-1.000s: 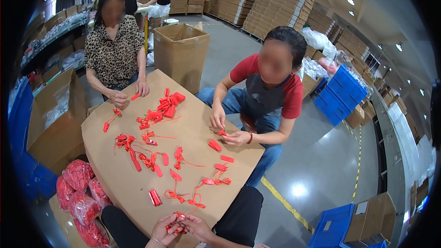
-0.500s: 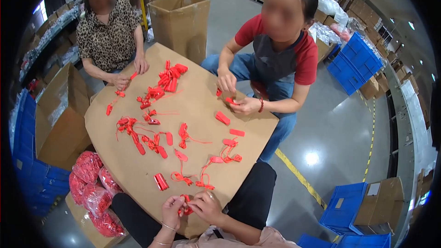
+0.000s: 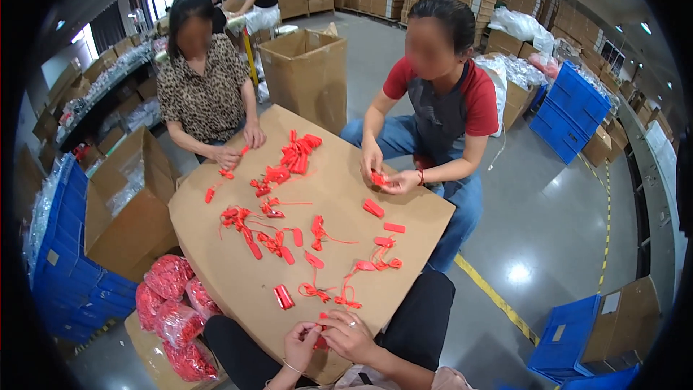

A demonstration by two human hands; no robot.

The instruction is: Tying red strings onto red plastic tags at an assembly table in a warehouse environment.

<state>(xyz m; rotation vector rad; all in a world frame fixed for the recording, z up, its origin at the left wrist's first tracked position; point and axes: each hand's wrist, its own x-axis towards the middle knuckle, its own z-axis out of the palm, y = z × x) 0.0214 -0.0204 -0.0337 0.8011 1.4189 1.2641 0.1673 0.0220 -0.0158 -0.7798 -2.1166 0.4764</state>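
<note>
Head view: both hands' fingers pinch a small red piece point(image 3: 321, 338); loose red pieces point(image 3: 283, 296) scatter the cardboard sheet point(image 3: 216, 274) ahead.

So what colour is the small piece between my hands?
Red, a small red piece pinched between both hands, seen in the head view.

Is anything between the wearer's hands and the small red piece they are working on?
Nothing visible. The left hand and right hand both close on the red piece at the near edge of the cardboard sheet; the other red pieces lie farther out.
</note>
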